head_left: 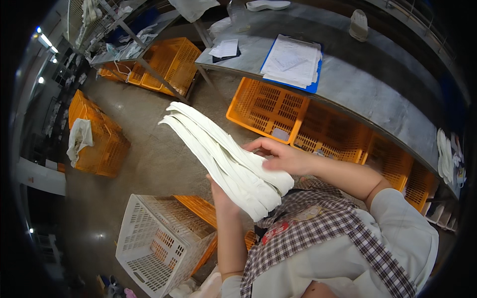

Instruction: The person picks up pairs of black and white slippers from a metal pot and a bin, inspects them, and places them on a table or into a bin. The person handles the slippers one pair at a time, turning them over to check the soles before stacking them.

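A stack of several long white shoe soles (223, 154) lies in front of my body, slanting from upper left to lower right. From below, my left hand (222, 194) supports it along its lower side, with most of its fingers hidden behind the soles. My right hand (284, 157) grips the upper right side, fingers bent over the edge and thumb resting on the top face. The soles' edges are pressed together at the near end and fan apart slightly at the far end.
A grey metal table (357, 94) runs along the right, bearing a blue clipboard with papers (293, 62) and a single sole (358, 26). Orange crates (268, 107) stand beneath it. A white crate (164, 243) sits at lower left; another orange crate (107, 144) stands farther left.
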### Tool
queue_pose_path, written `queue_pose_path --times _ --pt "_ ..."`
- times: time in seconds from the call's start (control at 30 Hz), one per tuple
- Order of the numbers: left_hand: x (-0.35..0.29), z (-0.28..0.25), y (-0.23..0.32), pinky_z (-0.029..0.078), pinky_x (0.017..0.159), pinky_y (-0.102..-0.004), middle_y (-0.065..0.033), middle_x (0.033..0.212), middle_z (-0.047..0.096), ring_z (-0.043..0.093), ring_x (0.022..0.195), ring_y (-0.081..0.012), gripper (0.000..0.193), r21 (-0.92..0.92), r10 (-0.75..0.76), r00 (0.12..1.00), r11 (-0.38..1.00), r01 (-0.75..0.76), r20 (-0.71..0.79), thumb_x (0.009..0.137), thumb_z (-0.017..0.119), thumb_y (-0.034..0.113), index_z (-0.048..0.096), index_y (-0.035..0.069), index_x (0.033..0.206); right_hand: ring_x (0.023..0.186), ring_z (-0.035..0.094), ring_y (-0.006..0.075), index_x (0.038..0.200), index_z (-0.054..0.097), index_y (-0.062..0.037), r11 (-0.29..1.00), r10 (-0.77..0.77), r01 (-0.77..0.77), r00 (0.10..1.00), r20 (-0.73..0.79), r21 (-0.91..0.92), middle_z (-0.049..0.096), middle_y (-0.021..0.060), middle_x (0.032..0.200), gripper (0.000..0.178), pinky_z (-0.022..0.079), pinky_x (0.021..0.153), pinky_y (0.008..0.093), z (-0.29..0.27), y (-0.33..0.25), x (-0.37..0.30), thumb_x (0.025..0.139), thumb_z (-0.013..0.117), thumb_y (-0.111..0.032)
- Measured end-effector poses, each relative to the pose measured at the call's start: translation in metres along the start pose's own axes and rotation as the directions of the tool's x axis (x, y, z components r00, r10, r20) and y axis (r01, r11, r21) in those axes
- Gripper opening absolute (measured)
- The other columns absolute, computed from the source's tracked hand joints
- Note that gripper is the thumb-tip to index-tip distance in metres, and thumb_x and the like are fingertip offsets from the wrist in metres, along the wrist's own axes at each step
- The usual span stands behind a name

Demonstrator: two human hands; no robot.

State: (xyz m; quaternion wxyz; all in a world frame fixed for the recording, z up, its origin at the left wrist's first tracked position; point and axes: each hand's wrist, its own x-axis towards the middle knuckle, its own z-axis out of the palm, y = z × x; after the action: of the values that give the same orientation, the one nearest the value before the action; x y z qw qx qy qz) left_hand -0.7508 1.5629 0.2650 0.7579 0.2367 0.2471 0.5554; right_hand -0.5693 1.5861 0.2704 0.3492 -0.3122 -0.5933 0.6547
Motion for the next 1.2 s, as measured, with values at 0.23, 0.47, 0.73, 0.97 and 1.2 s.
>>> queue_pose_path --times 0.23,0.47,0.73,0.97,1.2 --pt "-0.018 -0.011 0.008 0.049 0.078 -0.0372 -0.0123 0.113 0.054 0.054 0.093 -0.0224 0.059 -0.423 0.119 0.991 0.903 -0.082 0.062 0.093 0.053 0.038 0.034 0.002 0.136 0.116 0.052 0.0309 0.139 0.03 -0.0041 0.455 -0.128 -0.086 0.979 0.161 0.886 0.047 0.0199 0.13 0.059 0.048 0.095 0.0433 0.023 -0.022 0.004 0.088 0.054 -0.021" --pt "-0.004 -0.051 -0.009 0.038 0.061 -0.0278 -0.0078 0.11 0.056 0.046 0.079 -0.0135 0.066 -0.682 0.197 0.947 0.731 0.031 0.253 0.091 0.053 0.037 0.028 0.004 0.143 0.118 0.046 0.0192 0.144 0.027 -0.0057 0.708 0.151 -0.05 0.985 -0.082 0.705 0.044 0.0117 0.131 0.062 0.041 0.098 0.0348 0.021 -0.022 -0.006 0.092 0.052 -0.028" --pt "-0.004 -0.049 -0.012 0.039 0.06 -0.0254 -0.0044 0.111 0.058 0.05 0.08 -0.0097 0.063 -0.649 0.199 0.944 0.76 0.021 0.264 0.091 0.053 0.028 0.028 0.004 0.144 0.124 0.041 0.0213 0.145 0.026 -0.006 0.766 0.165 -0.078 0.983 -0.078 0.638 0.041 0.0131 0.136 0.063 0.039 0.099 0.0358 0.022 -0.024 -0.012 0.093 0.053 -0.029" --pt "-0.012 -0.043 -0.008 0.042 0.071 -0.031 -0.0089 0.118 0.051 0.044 0.088 -0.0175 0.061 -0.524 0.195 0.951 0.851 -0.041 0.242 0.094 0.046 0.035 0.028 0.003 0.142 0.122 0.045 0.0233 0.144 0.027 -0.0055 0.785 0.157 -0.065 0.983 -0.096 0.616 0.042 0.0153 0.136 0.061 0.04 0.1 0.0363 0.025 -0.019 -0.012 0.092 0.053 -0.024" --pt "0.005 -0.032 -0.012 0.053 0.07 -0.0353 -0.0199 0.124 0.049 0.056 0.093 -0.0274 0.062 0.074 0.117 0.989 0.991 -0.111 -0.095 0.094 0.044 0.046 0.03 0.009 0.14 0.117 0.052 0.0261 0.141 0.032 -0.0027 0.6 0.201 -0.139 0.979 0.02 0.788 0.048 0.0182 0.132 0.06 0.043 0.099 0.0361 0.021 0.017 -0.009 0.085 0.049 -0.017"
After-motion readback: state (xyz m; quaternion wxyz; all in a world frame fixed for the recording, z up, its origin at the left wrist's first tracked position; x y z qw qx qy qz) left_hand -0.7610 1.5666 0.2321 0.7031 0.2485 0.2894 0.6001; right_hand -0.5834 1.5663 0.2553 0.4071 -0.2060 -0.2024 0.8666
